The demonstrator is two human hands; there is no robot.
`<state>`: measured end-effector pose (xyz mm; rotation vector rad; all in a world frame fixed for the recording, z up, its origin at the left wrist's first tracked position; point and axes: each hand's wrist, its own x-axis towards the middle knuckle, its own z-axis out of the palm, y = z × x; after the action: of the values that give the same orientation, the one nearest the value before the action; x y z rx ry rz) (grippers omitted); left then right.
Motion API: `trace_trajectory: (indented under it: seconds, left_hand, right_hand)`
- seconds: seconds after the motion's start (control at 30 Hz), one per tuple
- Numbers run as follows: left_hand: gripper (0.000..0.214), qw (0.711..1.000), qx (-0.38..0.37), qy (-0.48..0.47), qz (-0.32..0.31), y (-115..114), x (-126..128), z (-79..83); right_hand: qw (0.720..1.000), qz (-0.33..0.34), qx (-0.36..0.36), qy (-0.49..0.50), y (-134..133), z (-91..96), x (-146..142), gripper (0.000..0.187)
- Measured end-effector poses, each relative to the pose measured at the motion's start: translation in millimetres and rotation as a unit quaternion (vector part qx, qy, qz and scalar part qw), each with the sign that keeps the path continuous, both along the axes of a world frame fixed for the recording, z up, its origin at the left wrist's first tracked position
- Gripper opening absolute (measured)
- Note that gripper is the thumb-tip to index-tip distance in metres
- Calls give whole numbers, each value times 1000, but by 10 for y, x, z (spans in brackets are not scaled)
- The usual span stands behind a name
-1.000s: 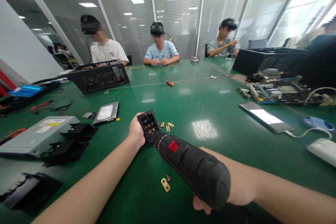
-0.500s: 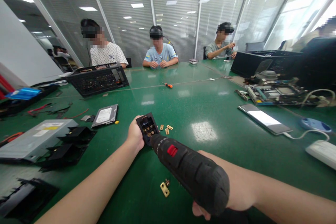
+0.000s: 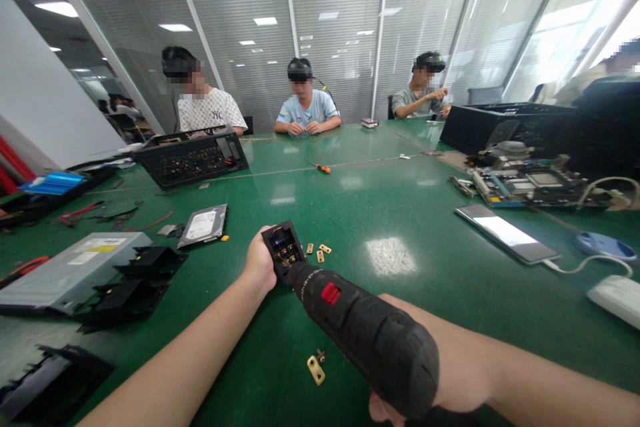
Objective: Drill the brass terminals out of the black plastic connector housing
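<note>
My left hand point(image 3: 261, 259) is closed round a small black plastic box point(image 3: 277, 235) with an open top and brass terminals inside. A black power drill point(image 3: 367, 333) with a red switch is gripped by my right hand point(image 3: 387, 407), which is mostly hidden behind the drill body. Its front end reaches to the box's near edge; the bit's tip cannot be made out. Just right of the box lie several small brass plates point(image 3: 321, 255). Closer to me rest another brass plate point(image 3: 316, 370) and a small screw point(image 3: 321, 355).
On the left are a metal drive point(image 3: 75, 267), black plastic housings point(image 3: 135, 293) and a hard drive point(image 3: 203, 225). A phone point(image 3: 505, 233) and a circuit board point(image 3: 535, 180) lie right. An orange screwdriver point(image 3: 324, 169) is farther off. Several people sit around the green table.
The whole view has shifted slightly, so things appear a little lower and to the right. Both hands keep their grips, with the drill still at the box.
</note>
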<state>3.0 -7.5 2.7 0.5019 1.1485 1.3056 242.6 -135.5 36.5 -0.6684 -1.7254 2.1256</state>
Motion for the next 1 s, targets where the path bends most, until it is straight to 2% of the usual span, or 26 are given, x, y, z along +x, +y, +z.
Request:
trace_trajectory:
  seconds: [0.1, 0.37, 0.63, 1.0]
  left_hand:
    - [20, 1000, -3, 4, -4, 6, -6, -10]
    - [17, 1000, 2, 2, -4, 11, -21, -22]
    - [17, 1000, -3, -4, -3, 19, -21, -34]
    - [22, 1000, -3, -2, -16, 23, -33, -45]
  right_hand:
    - [1000, 10, 12, -8, 12, 23, -13, 56]
    - [995, -1, -98, 3, 0, 33, 9, 47]
    - [997, 4, -73, 26, 1, 2, 23, 45]
    - [992, -15, -119, -26, -11, 117, 2, 44]
